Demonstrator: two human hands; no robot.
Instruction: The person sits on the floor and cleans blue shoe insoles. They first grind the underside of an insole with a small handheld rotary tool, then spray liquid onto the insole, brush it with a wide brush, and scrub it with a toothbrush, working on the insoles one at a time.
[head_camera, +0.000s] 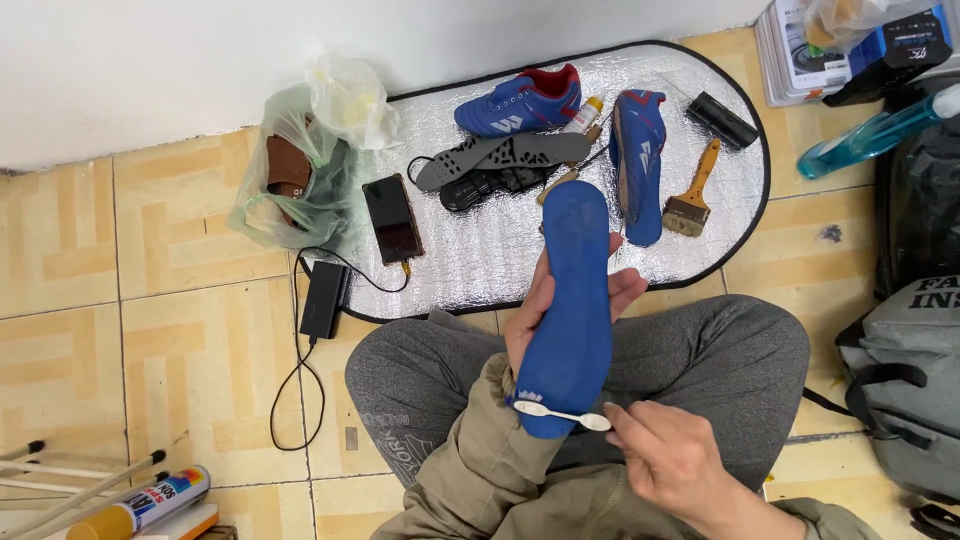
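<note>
Left hand (560, 310) clasping blue insole (570, 300), right hand (670, 455) pinching white spoon (562, 413).

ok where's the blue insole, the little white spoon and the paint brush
blue insole (570, 300), head view, middle of its blue face
white spoon (560, 413), head view, middle of its thin handle
paint brush (703, 170), head view, on the wooden handle

So there's a silver quilted foil mat (500, 255) lying on the tan tiled floor (150, 300), with two blue football boots (520, 103) sitting on it, one (640, 160) tipped on its side. A wooden-handled paintbrush (692, 195) is lying just beside that one, with a black cylinder (726, 120) near it. A black phone (392, 217) is resting at the mat's left edge, cabled to a black power bank (324, 299). A green plastic bag (290, 185) is slumping by the wall.
</note>
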